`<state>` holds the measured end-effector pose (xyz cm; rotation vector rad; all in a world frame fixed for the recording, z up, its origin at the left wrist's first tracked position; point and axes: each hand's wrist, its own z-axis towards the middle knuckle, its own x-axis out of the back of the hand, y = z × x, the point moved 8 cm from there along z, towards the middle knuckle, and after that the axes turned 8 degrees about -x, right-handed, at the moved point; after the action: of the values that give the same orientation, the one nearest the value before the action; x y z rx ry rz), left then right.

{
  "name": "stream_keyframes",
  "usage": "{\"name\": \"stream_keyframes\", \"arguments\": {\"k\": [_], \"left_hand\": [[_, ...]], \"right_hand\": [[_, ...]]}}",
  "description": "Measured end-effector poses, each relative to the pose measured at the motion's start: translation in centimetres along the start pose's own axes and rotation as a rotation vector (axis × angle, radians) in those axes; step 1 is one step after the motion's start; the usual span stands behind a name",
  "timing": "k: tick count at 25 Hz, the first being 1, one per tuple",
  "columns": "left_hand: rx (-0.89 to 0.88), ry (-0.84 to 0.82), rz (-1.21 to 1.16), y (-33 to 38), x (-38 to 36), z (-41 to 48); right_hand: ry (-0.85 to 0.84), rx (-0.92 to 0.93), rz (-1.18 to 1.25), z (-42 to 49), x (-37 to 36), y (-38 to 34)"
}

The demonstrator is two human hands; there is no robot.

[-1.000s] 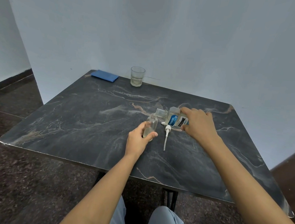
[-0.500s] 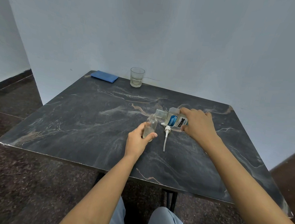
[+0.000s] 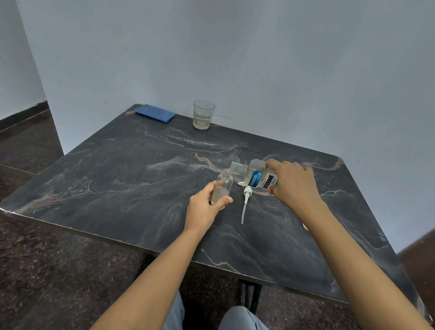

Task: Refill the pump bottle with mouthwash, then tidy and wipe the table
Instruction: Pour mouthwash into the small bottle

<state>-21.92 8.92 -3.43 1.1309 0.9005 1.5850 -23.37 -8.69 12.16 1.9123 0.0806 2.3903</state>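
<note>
Still pouring: the right hand [image 3: 294, 185] grips the mouthwash [image 3: 257, 176] tipped over the bottle [image 3: 222, 188], which the left hand [image 3: 203, 209] holds on the table [image 3: 127, 181], fingers [image 3: 224, 200] of both curled round them. Little has moved this past second, so filling goes on; the pump [image 3: 245, 200] lies beside.

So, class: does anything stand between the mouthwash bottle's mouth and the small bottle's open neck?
Nothing visible does. The right hand tips the mouthwash bottle, mouth at the neck of the small bottle in the left hand; the pump lies aside.
</note>
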Motion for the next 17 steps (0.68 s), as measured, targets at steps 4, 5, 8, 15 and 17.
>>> {"name": "stream_keyframes", "arguments": {"k": [4, 5, 8, 15, 17], "left_hand": [[0.000, 0.004, 0.001, 0.01, 0.05, -0.03], [0.002, 0.004, -0.001, -0.01, 0.05, -0.06], [0.006, 0.005, -0.004, -0.06, 0.03, -0.11], [0.009, -0.001, 0.010, 0.00, 0.00, -0.03], [0.011, -0.001, 0.009, 0.00, -0.02, -0.02]], "right_hand": [[0.007, 0.005, 0.002, 0.01, 0.05, 0.00], [0.008, 0.004, 0.003, 0.02, 0.05, 0.01], [0.002, 0.000, 0.001, 0.12, -0.01, 0.04], [0.012, 0.010, 0.007, 0.11, 0.09, -0.06], [0.013, 0.012, 0.003, 0.11, 0.19, -0.08]]}}
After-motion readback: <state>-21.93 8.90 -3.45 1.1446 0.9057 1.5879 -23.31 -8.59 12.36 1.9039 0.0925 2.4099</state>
